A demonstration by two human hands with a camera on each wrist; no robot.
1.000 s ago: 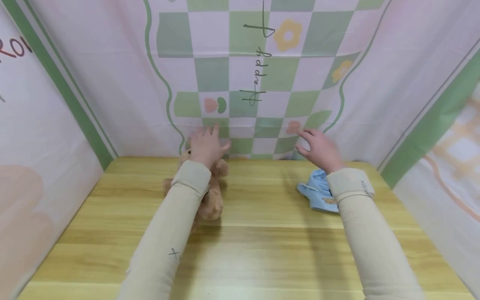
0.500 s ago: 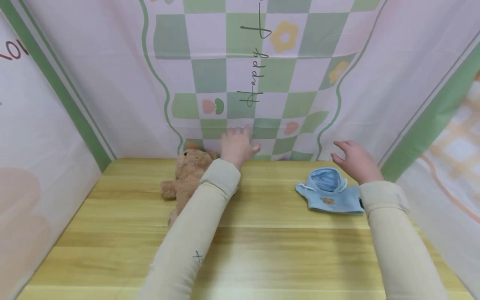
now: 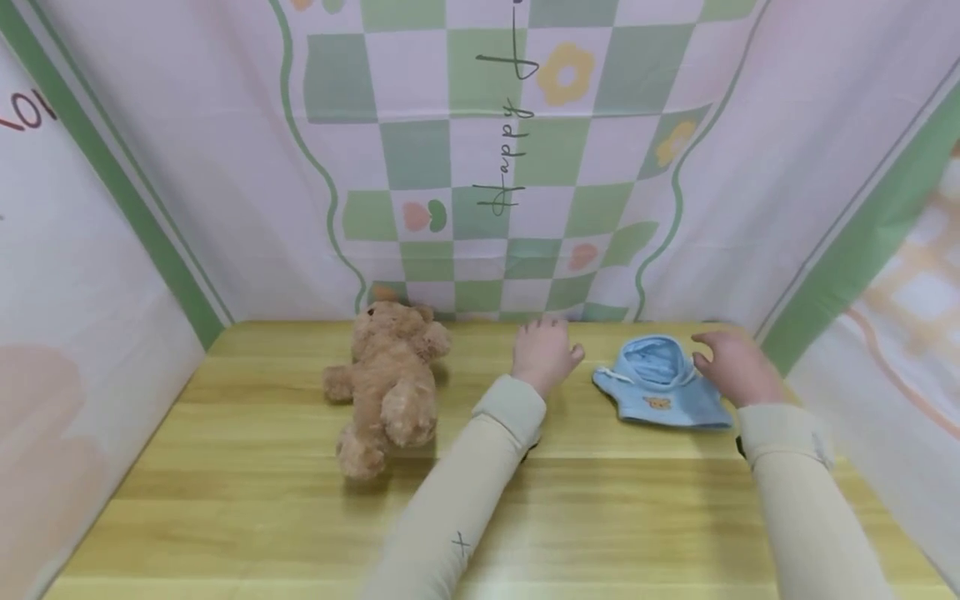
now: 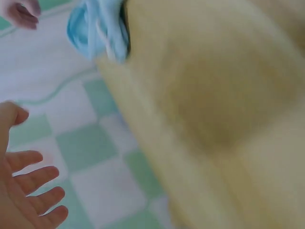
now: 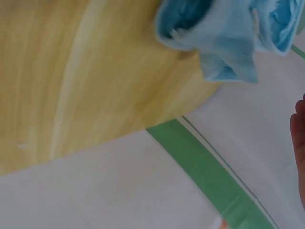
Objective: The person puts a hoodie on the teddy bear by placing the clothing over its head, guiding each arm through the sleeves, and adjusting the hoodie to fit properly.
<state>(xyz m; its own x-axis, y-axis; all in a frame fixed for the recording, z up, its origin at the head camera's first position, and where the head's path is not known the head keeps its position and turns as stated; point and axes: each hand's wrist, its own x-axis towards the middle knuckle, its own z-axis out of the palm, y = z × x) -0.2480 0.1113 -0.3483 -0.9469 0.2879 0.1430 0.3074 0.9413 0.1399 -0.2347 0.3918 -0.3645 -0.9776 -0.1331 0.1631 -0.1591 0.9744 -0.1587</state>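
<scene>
A small light-blue doll hoodie (image 3: 660, 392) with a bear patch and white drawstrings lies on the right side of the table, its hood toward the back. My right hand (image 3: 735, 362) hovers at the hoodie's right side, thumb and fingers apart. To the hoodie's left is my left hand (image 3: 546, 354), fingers spread, holding nothing. In the left wrist view the left hand's fingers (image 4: 38, 181) stand loosely bent with the hoodie (image 4: 100, 28) beyond them. Only the edge of the right hand (image 5: 299, 133) shows in the right wrist view, apart from the hoodie (image 5: 224, 38).
A brown plush teddy bear (image 3: 382, 375) lies on its back on the left part of the wooden table (image 3: 247, 500). Behind the table hangs a green-and-white checked cloth (image 3: 480, 200), and printed cloth walls close in both sides.
My left hand has left the teddy bear and moved right toward the hoodie. My right hand has gone right, then lowered beside the hoodie. Bear and hoodie are now more fully in sight.
</scene>
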